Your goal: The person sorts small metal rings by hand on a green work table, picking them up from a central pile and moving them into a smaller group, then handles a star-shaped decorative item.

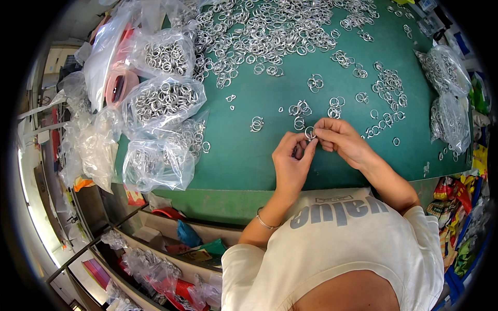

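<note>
My left hand [293, 158] and my right hand [343, 140] meet over the near part of the green table [233, 160]. Between their fingertips is a small silver metal ring [309, 133], pinched from both sides. Something dark shows inside the curled fingers of my left hand, too small to name. Just beyond my hands lie a few linked rings [300, 109] and another little group of rings [336, 106]. A separate pair of rings [257, 124] rests to the left.
A large heap of silver rings [259, 31] spreads over the table's far side. Clear plastic bags of rings [166, 98] stand along the left edge, more bags [450, 119] at the right. Loose rings [389, 85] lie right of centre. An open drawer [171, 243] sits below the table's left front.
</note>
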Motion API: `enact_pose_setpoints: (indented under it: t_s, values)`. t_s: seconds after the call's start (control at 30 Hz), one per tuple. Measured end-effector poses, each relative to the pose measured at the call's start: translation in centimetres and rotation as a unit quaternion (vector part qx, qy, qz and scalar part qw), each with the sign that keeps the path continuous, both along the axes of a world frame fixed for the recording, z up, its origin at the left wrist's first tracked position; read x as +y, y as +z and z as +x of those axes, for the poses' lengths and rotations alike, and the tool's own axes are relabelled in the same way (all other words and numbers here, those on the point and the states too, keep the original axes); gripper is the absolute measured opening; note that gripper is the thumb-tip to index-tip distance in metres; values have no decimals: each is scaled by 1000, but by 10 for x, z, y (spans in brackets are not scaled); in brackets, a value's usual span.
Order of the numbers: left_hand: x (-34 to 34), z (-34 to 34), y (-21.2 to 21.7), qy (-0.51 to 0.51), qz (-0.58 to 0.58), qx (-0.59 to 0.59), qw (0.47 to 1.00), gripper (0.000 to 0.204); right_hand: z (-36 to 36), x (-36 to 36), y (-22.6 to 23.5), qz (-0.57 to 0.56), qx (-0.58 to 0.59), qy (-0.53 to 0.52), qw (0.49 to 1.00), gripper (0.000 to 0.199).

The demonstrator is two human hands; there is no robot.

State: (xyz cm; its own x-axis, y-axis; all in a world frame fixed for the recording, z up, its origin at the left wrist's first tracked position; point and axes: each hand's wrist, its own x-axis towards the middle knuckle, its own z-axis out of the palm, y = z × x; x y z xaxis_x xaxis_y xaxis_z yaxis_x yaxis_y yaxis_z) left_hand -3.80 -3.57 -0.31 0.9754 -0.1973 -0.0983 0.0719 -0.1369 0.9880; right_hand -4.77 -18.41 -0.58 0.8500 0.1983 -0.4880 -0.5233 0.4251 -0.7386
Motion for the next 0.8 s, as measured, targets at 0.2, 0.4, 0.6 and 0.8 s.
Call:
enact_pose_setpoints:
  t_s: [0.2, 0.4, 0.6, 0.8]
  values:
    - [13, 6, -4, -29, -120, 145, 982, 8, -1, 1, 7, -209, -165, -9, 964, 15]
    - [25, 11, -2, -107, -219, 278, 929, 15, 5, -8, 28, -327, -347, 112, 872, 19]
    - [16, 7, 4, -94, -154, 164, 970, 13, 3, -6, 22, -372, -351, 48, 858, 8]
    - [14, 2, 15, -78, -87, 62, 991, 12, -2, -6, 19, -371, -253, 18, 893, 12]
